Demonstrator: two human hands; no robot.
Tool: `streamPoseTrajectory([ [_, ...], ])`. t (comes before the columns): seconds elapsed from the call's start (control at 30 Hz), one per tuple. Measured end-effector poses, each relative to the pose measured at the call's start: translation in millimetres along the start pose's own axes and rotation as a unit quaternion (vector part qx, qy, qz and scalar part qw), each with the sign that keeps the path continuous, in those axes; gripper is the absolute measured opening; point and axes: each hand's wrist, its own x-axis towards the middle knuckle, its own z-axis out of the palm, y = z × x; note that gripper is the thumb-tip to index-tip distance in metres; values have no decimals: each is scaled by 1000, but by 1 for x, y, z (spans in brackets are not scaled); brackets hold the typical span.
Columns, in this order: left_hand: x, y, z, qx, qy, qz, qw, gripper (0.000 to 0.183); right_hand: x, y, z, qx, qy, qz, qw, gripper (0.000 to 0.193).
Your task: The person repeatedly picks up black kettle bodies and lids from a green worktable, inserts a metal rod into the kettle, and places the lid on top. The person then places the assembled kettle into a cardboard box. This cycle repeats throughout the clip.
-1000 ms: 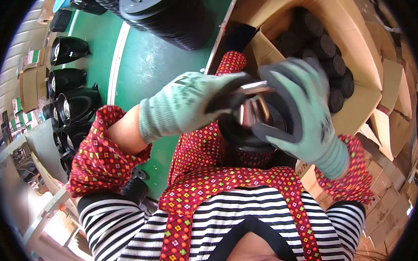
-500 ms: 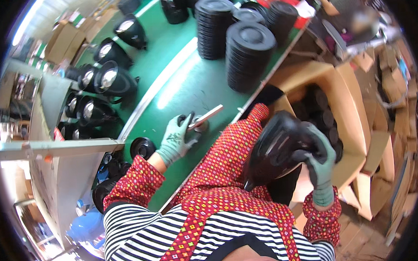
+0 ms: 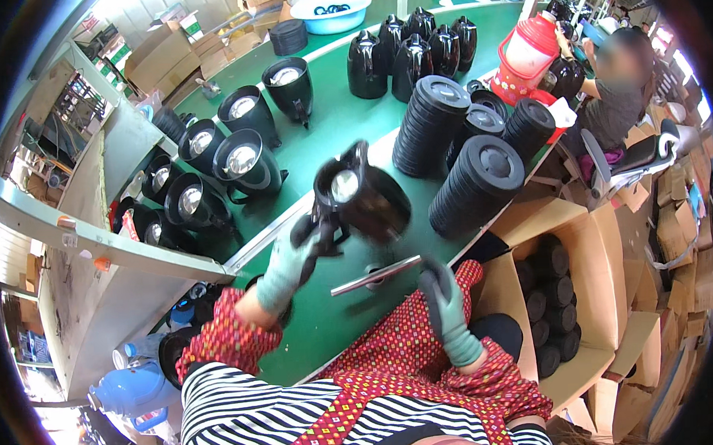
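My left hand point(image 3: 293, 261), in a grey-green glove with dark fingertips, grips a glossy black jug point(image 3: 381, 205) by its handle. The jug is tilted above the green table, and its silvery inside shows through the mouth. My right hand point(image 3: 446, 310), gloved alike, is held with fingers stretched out and nothing visible in it. Its fingertips are beside the right end of a thin metal bar point(image 3: 375, 276); whether they touch it is unclear. The bar lies over a small round piece on the table, between my hands.
Open-topped black jugs point(image 3: 246, 160) stand at left, more black jugs point(image 3: 411, 65) at the back. Stacked black lids point(image 3: 476, 187) stand near the right edge, beside a red-and-white container point(image 3: 524, 52). An open cardboard box point(image 3: 601, 271) holds black round pieces. A person point(image 3: 621, 92) sits far right.
A black jug was in my right hand by the box; now my left hand holds one over the table. My right hand has moved left to the bar. The view has shifted too.
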Motion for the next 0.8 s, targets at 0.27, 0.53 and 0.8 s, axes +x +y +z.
streamPoseTrajectory([
  [0.27, 296, -15, -7, 260, 163, 113, 945, 44, -5, -14, 4, -276, -102, -222, 930, 39],
  [0.53, 342, -4, -9, 442, 310, 128, 832, 83, 0, -22, -2, -231, -95, -202, 947, 32],
  [0.8, 359, 13, -135, 634, 340, 82, 690, 70, 1, -23, 0, -226, -111, -212, 944, 32],
])
